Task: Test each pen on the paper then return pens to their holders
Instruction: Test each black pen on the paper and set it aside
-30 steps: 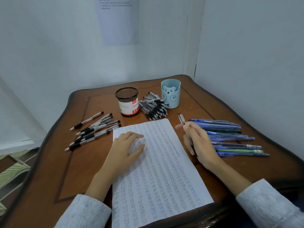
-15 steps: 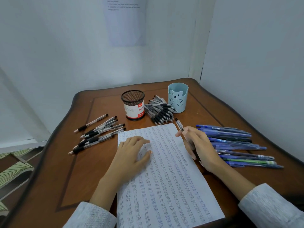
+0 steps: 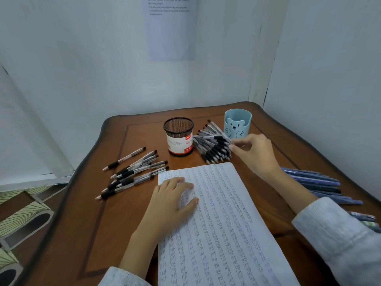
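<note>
Paper [image 3: 222,213] lay mid-table [image 3: 123,234], filled with rows of handwritten "test". Left hand [image 3: 175,201] rested flat on the sheet's upper left part, fingers straight and a little spread, thumb out to the side, pressing the sheet down. Right hand [image 3: 254,153] was out over the table past the paper's top edge, fingers curled, thumb and forefinger pinching the end of one pen [image 3: 218,130]. That pen lay slanted along the right edge of the pile of black-grip pens [image 3: 214,149], just beside the blue bear cup [image 3: 238,124]. The pile sat between the cup and the black mesh holder [image 3: 179,139], touching the holder's base. Whether either holder had pens inside could not be told. More black-grip pens [image 3: 134,172] lay loose left of the paper, tips pointing down-left. Row of blue pens [image 3: 315,182] lay right of the paper, partly hidden under the right forearm and grey sleeve [image 3: 334,234]. Printed notice [image 3: 171,27] hung on the wall behind, text too small to read
</note>
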